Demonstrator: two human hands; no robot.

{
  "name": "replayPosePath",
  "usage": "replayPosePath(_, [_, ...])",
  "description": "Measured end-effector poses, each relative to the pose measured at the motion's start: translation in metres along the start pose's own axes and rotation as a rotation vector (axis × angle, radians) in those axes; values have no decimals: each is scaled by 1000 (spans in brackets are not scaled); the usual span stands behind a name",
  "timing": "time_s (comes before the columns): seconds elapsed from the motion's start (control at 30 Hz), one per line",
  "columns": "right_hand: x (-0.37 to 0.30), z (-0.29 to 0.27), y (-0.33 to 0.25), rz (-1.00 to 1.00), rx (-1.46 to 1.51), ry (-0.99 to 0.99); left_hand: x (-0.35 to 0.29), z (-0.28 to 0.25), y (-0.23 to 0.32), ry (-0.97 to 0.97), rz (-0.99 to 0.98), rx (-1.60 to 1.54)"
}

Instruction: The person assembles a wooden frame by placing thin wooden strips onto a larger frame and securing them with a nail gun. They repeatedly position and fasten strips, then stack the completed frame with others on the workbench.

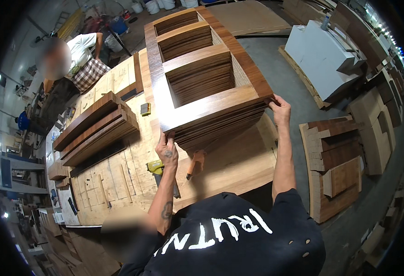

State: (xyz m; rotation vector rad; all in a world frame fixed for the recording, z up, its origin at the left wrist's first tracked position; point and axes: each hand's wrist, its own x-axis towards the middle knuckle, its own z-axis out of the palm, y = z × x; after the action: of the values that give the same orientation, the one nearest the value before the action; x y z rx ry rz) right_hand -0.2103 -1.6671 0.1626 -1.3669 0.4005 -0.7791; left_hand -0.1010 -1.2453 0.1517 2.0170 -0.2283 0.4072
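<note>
A tall stack of brown wooden frames (211,108), each with rectangular openings between crosspieces, stands in front of me. My left hand (168,151) grips the near left corner of the top frame, thumb and fingers closed on its edge. At the near right corner, my right hand (281,109) pinches the same frame's edge. Both arms reach forward and apart. Below the stack's near end, close to my left forearm, lie a yellow-green and black tool (155,167) and an orange tool with a dark tip (196,163). Their exact kinds are unclear.
Brown boards (96,126) are piled on the pale wooden worktable (114,177) to the left. A small yellow-and-dark block (145,109) lies between. Beyond, a co-worker (80,57) stands. Wooden panels (335,170) and a large pale box-like stack (319,60) occupy the right.
</note>
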Motion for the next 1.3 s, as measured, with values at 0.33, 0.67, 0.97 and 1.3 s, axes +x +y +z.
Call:
replayPosePath(0.33, [4, -1, -11, 147, 9, 56, -4, 4, -4, -50, -73, -86])
replayPosePath(0.67, [-3, -5, 0, -11, -399, -47, -1, -7, 7, -252, -107, -18])
replayPosePath(0.97, [1, -13, 8, -99, -558, -43, -6, 3, 4, -9, 75, 58])
replayPosePath(1.3, [-3, -7, -8, -92, -571, -67, -10, 0, 12, -41, 62, 115])
